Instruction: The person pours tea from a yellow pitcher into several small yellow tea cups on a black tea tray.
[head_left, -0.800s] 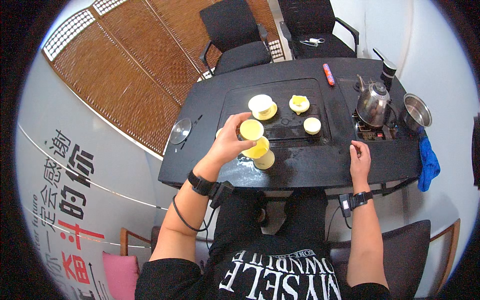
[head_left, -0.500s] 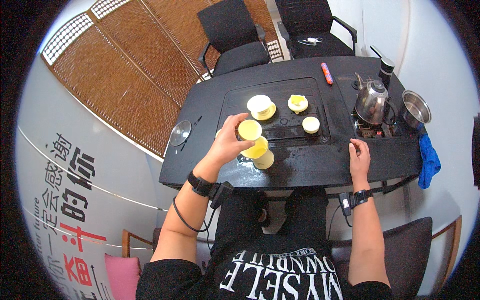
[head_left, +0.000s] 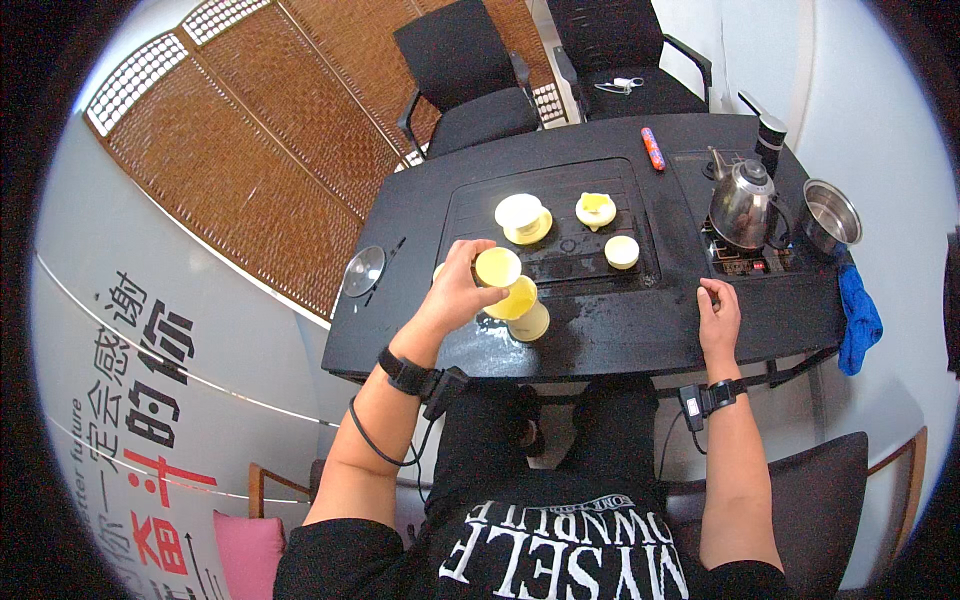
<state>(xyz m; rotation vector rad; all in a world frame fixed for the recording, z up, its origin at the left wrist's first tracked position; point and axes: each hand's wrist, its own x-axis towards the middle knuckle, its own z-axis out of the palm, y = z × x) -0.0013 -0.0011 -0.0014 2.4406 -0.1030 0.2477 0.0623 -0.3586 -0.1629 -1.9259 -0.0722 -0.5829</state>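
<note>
My left hand [head_left: 460, 290] grips a small pale-yellow cup [head_left: 498, 268] by its rim, thumb on the near side and fingers on the far side. The cup is held over a pale-yellow pitcher [head_left: 530, 322] standing near the table's front edge, and partly covers its mouth. Whether liquid is passing between them I cannot make out. Far over to the right, my right hand [head_left: 718, 310] rests at the front edge of the table, its fingers curled together around nothing visible. Beyond the held cup, a white lidded bowl [head_left: 518, 211] sits on a yellow saucer [head_left: 532, 232].
On the inset tea tray [head_left: 475, 200] stand a strainer [head_left: 595, 208] and a small white cup [head_left: 622, 252]. A steel kettle [head_left: 742, 205], a steel pot [head_left: 832, 212] and a blue cloth [head_left: 860, 320] are at right. A red packet [head_left: 652, 148] lies behind; a glass lid [head_left: 363, 270] lies left.
My left hand and the cup hold almost the same place over the pitcher. The whole view has shifted very slightly; my right hand stays at the table edge.
</note>
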